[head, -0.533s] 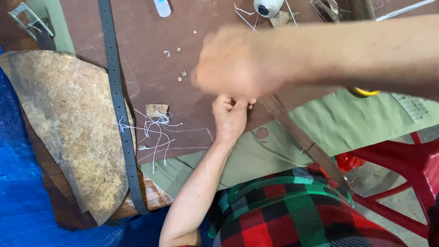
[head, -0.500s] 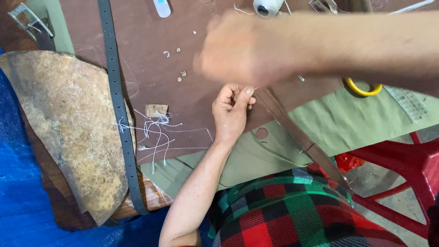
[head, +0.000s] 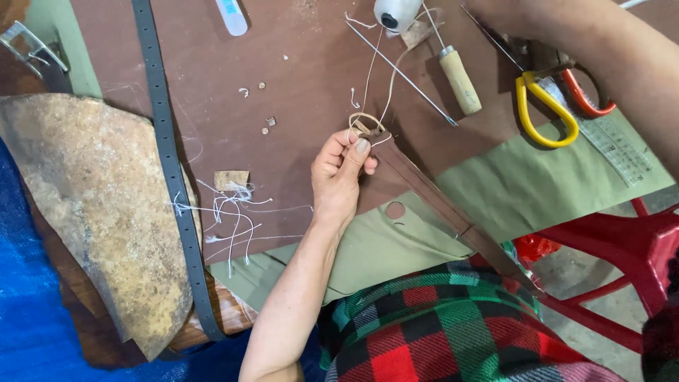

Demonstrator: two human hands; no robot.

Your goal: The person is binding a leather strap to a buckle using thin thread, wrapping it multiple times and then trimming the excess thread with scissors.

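Note:
My left hand (head: pixel 343 170) pinches the end of a long brown leather strap (head: pixel 438 205) between thumb and fingers, over a brown work board (head: pixel 297 78). A loop of pale thread (head: pixel 364 122) sits at the strap's tip and runs up to a white spool (head: pixel 396 10) at the top edge. My right hand (head: pixel 520 28) reaches across the top right corner, above the yellow-handled scissors (head: pixel 544 106). Its fingers are hidden, so I cannot tell what it holds.
A wooden-handled awl (head: pixel 460 78) and a long needle (head: pixel 403 71) lie near the spool. Red-handled scissors (head: pixel 590 99) and a clear ruler (head: pixel 619 145) rest on green cloth (head: pixel 523 177). A grey punched belt (head: pixel 170 163), tan hide (head: pixel 85 205), thread scraps (head: pixel 230 209) and red stool (head: pixel 622 247) surround.
My right hand has moved from above the left hand up and right to the scissors. The left hand still pinches the strap end, now with a thread loop showing.

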